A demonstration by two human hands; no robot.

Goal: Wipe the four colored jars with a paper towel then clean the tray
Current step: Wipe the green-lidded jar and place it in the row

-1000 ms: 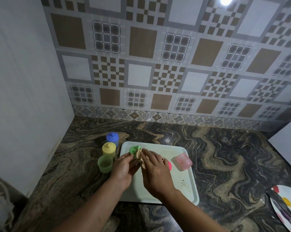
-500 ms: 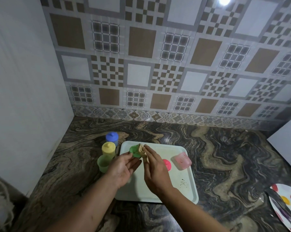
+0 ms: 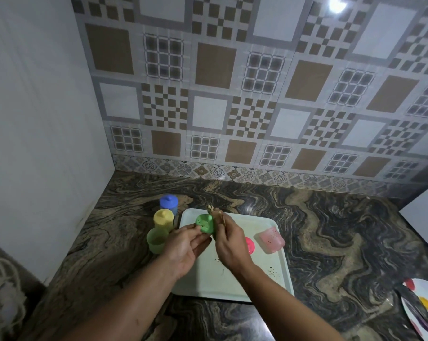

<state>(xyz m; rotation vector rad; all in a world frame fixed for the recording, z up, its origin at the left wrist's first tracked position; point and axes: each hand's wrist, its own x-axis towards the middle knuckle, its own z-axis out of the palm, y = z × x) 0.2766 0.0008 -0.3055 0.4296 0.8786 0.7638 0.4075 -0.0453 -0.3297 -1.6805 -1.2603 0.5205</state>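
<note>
The worktop [image 3: 331, 230] is polished stone with swirling dark and tan veining, backed by a wall of square patterned tiles [image 3: 232, 94]. A pale rectangular tray [image 3: 277, 271] with rounded corners and a raised rim lies on it, its surface marked with small dark specks. The left hand [image 3: 183, 249] is held above the left part of the tray, palm turned up, its fingers [image 3: 193, 228] gripping a round green lid [image 3: 205, 223] that carries dark specks. The right hand [image 3: 230, 244] is just right of the lid, back of the hand up, its fingers pinching a crumpled tan paper towel [image 3: 216, 214] against the lid's edge. On the tray to the right lie a round pink lid [image 3: 250, 245] and, beside it, a translucent pink jar [image 3: 272, 239] on its side. Off the tray on the left, three smooth plastic cylinders stand in a line: an open green jar [image 3: 156, 239] nearest, a capped yellow jar [image 3: 163, 219] behind it, and a capped blue jar [image 3: 169, 204] farthest. A white plate [image 3: 424, 311] with coloured dots shows at the near right corner.
</note>
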